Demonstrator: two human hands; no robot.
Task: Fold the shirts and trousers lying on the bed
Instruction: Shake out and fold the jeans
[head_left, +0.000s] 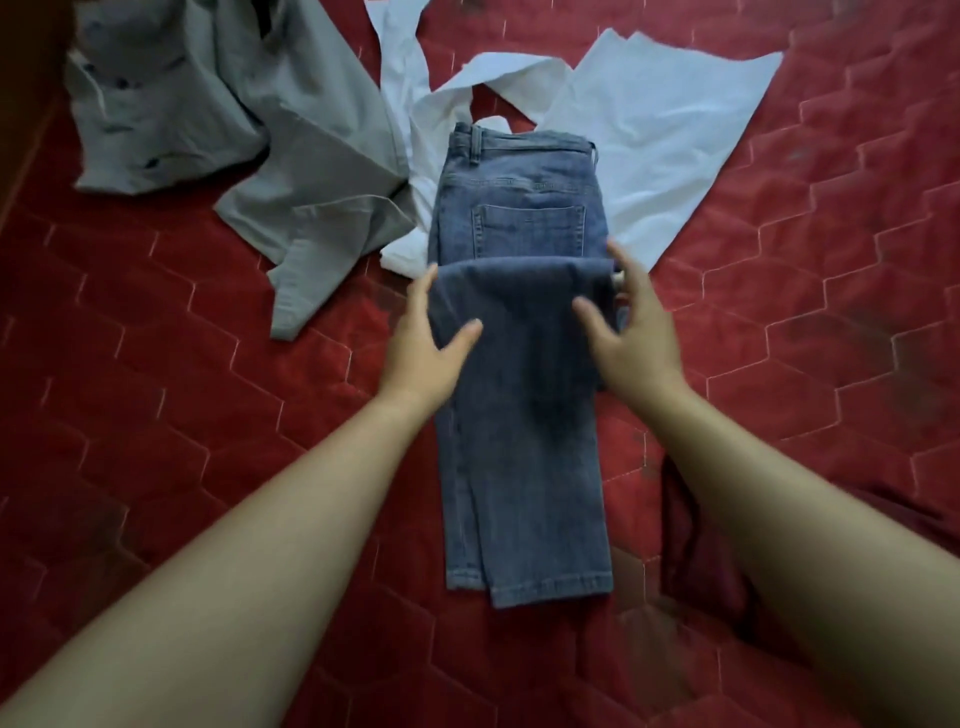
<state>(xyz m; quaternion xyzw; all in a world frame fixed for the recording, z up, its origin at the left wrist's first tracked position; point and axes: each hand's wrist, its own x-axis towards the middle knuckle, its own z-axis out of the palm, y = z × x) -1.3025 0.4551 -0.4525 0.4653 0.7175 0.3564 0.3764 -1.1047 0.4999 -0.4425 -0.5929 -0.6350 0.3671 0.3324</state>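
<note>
On the red quilted bed cover (156, 415) lay blue denim trousers (524, 467), folded lengthwise. Left hand (426, 338) and right hand (631, 332) gripped opposite edges of their raised mid-fold. Grey shirt (311, 156) and white garment (654, 140) lay beyond the trousers.

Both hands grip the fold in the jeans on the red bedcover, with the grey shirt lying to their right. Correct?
No: the head view shows the grey shirt left of the jeans, not right. The left hand and right hand do grip the fold, on the red bedcover.
</note>
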